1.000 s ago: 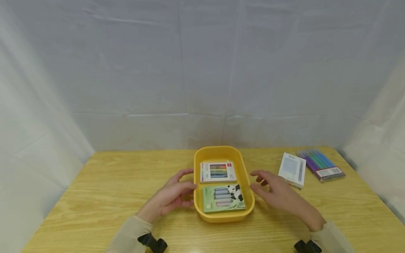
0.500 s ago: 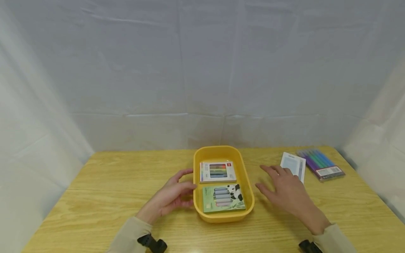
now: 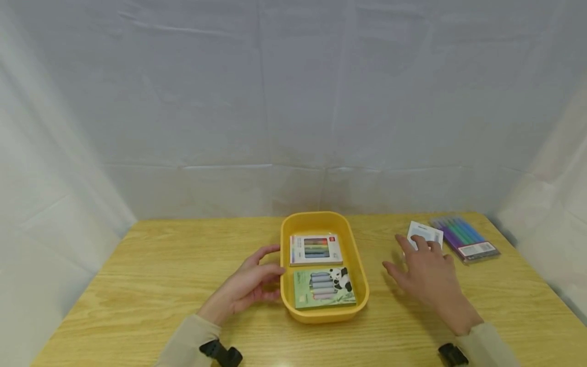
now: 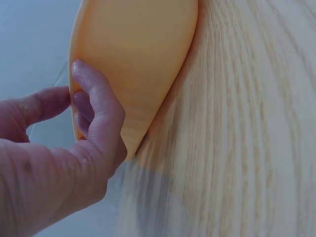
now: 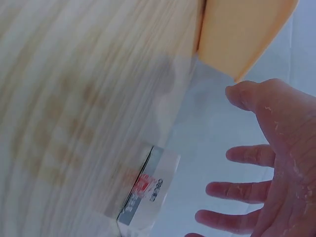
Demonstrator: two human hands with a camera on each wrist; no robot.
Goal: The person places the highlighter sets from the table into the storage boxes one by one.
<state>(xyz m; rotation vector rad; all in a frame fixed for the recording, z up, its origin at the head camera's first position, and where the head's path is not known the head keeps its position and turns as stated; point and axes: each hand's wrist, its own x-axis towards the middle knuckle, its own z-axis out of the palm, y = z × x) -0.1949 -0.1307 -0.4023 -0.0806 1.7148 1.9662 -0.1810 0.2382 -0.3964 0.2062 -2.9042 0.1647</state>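
Note:
A yellow plastic basket (image 3: pixel 327 317) stands on the table. My left hand (image 3: pixel 247 283) pinches its left rim, the thumb at the rim's edge and the curled fingers (image 4: pixel 96 89) against the outer wall. Inside lie a white box of coloured sticks (image 3: pixel 316 250) and a green panda box (image 3: pixel 302 293) with pictured pens or crayons. My right hand (image 3: pixel 431 275) is spread over a flat white box (image 3: pixel 424 232), partly hiding it. The right wrist view shows that box (image 5: pixel 148 197) beyond the parted fingers (image 5: pixel 229 192), with space between.
A clear pack of purple, green and blue pens (image 3: pixel 468 239) lies at the far right, beside the white box. The wooden table (image 3: pixel 183 265) ends at pale sheeting (image 3: pixel 293 127) behind and on both sides.
My right hand has moved right, away from the basket's right side, and now overlaps the flat white box. The left hand and basket have stayed in place.

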